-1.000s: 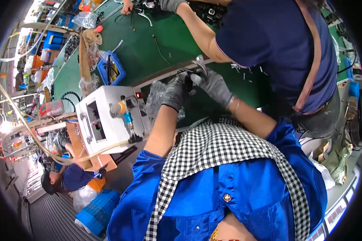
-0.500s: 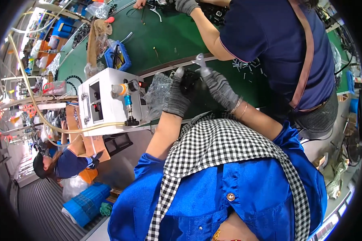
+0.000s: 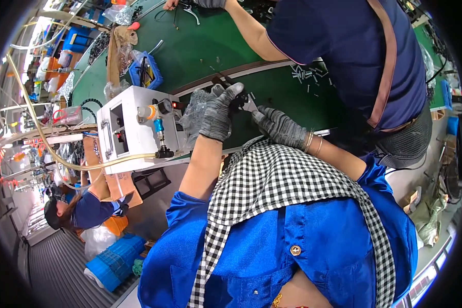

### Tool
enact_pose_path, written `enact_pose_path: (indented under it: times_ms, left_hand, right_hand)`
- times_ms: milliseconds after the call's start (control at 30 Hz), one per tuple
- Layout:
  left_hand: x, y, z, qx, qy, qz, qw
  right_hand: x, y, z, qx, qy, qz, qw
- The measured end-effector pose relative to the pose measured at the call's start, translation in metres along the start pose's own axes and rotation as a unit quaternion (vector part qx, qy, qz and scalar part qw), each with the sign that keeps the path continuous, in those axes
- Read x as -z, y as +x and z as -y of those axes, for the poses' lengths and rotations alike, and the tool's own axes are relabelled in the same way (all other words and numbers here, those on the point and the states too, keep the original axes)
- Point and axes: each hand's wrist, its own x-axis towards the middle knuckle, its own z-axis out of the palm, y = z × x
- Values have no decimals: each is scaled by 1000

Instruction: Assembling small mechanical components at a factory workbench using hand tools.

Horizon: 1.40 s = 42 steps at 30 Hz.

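In grey knit gloves, both my hands work over the green tabletop (image 3: 272,92). My left hand (image 3: 217,115) is closed around a dark black part (image 3: 236,104), whose shape is mostly hidden by the fingers. Held in my closed right hand (image 3: 284,127) is a silver open-end wrench (image 3: 249,105), its forked end touching or right beside the black part. A crumpled clear plastic bag (image 3: 193,115) lies just left of my left hand. To the right, several silver pins or screws (image 3: 308,74) are scattered on the green surface.
A white box-like machine (image 3: 131,126) with an air regulator and hose stands at left. Behind it sits a blue bin (image 3: 146,72) with tools. A co-worker in a dark blue shirt (image 3: 333,41) stands close on the right. Another person (image 3: 87,208) is at far left.
The wrench has turned from pointing away, above the right glove, to its forked end against the black part. My left hand has tilted the part, and the view has shifted slightly.
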Motion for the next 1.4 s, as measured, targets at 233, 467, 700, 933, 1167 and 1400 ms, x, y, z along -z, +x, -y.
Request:
enact_pose_path:
  times_ms: [233,467,700,933,1167,1400]
  left_hand:
    - [-5,-2,-3,56,88,-8,995]
    - [-11,-9,-10,91,32,12,995]
    - [-7,-1,-8,86,76,36,993]
    - [-8,9,-7,110,34,130,985]
    - [-15,31,-12,129,132,205,961]
    - [-32,64,-27,168,381,313,853]
  right_hand:
    - [-16,2,-21,11,66,-12,998]
    - [-10,1,-21,16,69,-20,997]
    - [-15,1,-24,4,40,-30,999]
    - [-24,-1,-27,51,-2,-117,992]
    - [-30,9,-34,64,107,-137,983]
    - [-33,6,-27,24,344,-100,933]
